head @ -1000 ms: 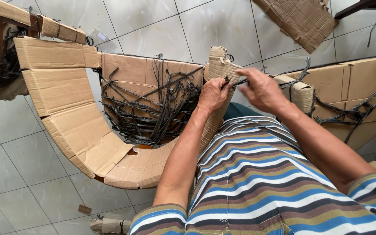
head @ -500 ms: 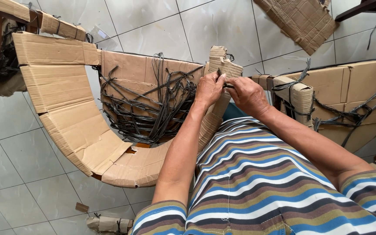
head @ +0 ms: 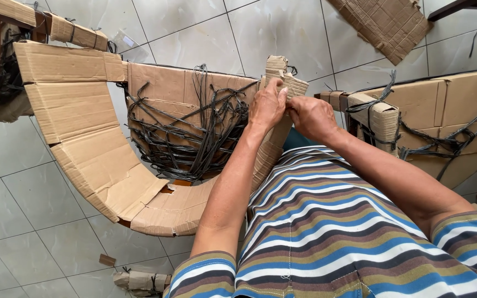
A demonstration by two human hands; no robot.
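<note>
Both hands (head: 291, 110) closed together, hiding cardboard edge (head: 282, 69).

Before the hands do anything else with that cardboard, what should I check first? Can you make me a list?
1. Both hands on the folded cardboard strip: ok. The left hand and right hand meet at its top edge.
2. Firm pinch by the fingers: cannot tell, since the hands hide the grip.
3. Dark cords clear of the hands: ok. They lie tangled inside the curved cardboard ring, to the left of the wrists.
4. Strip standing upright: ok, it rises above the hands.
5. Floor tiles nearby free of scraps: not ok. A small cardboard bundle lies near the bottom edge.
</note>
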